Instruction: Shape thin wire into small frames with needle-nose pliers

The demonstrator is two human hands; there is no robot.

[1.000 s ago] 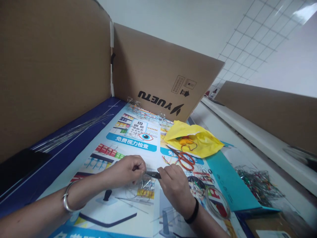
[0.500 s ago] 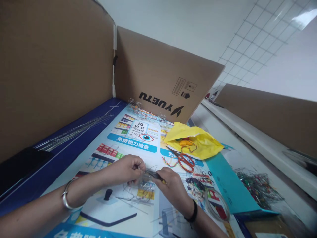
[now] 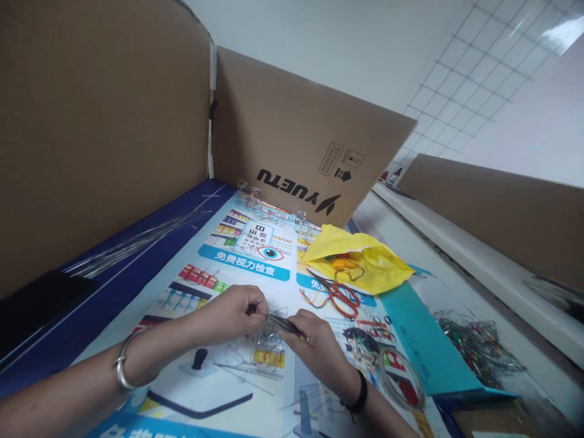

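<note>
My left hand (image 3: 246,311) is closed, its fingers pinched on a piece of thin silvery wire (image 3: 270,328) that is bent into loops. In my right hand (image 3: 312,340) is a pair of pliers (image 3: 283,322), with fingers wrapped round the handles. The dark jaws point left and reach the wire beside my left fingertips. Whether the jaws grip the wire I cannot tell. Below my hands, more bent wire pieces (image 3: 249,368) lie on the printed poster sheet (image 3: 191,331).
Red-handled scissors (image 3: 343,299) lie by a yellow pouch (image 3: 360,258) holding coloured thread. A wire coil (image 3: 400,378) is at right, near a tangled heap of wire (image 3: 479,347). Straight wires (image 3: 137,243) lie at left. Cardboard panels (image 3: 296,134) stand behind and left.
Both hands stay almost in the same place. The pliers and the looped wire have shifted and turned very slightly between my hands.
</note>
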